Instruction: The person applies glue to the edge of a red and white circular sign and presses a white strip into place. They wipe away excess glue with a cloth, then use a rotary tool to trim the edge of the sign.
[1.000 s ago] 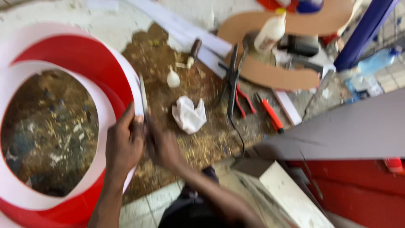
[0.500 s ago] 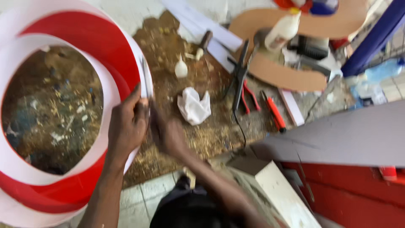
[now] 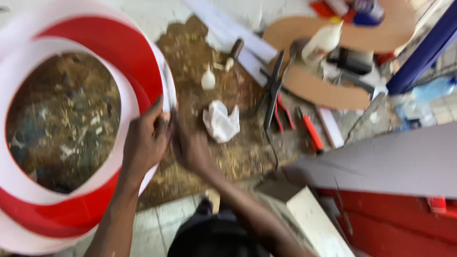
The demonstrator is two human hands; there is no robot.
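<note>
Sawdust-strewn brown board (image 3: 190, 57) on pale tiled floor serves as work surface; frame motion-blurred throughout.

Nearest: left hand (image 3: 145, 143) w/ fingers curled over the right-hand edge of a large red-and-white curved plastic ring (image 3: 90, 43), thumb up along the rim, gripping it. Right hand (image 3: 190, 147) pressed against same edge from the outer side, touching the left; closed or open cannot tell, fingers hidden by blur and by the left hand. Ring stands at board's left side, filling left half of view; sawdust visible through its opening.

Just right of hands: crumpled white cloth or paper wad (image 3: 221, 121) lying on board, mid-board.

Further: small white nozzle-topped bottle (image 3: 208, 78) upright, above the wad. Dark-handled tool (image 3: 233, 50) near board's far edge beside white flat strips (image 3: 228, 26). Black-and-red pliers-type tool (image 3: 276, 95) and a red-handled tool (image 3: 312, 133) at board's right edge.

Far right: curved tan board cutouts (image 3: 323, 88), white squeeze bottle (image 3: 321, 43) lying on them. Grey sheet (image 3: 390, 162) over red panel (image 3: 404, 219), near right. Blue post (image 3: 423, 47), far right corner.
</note>
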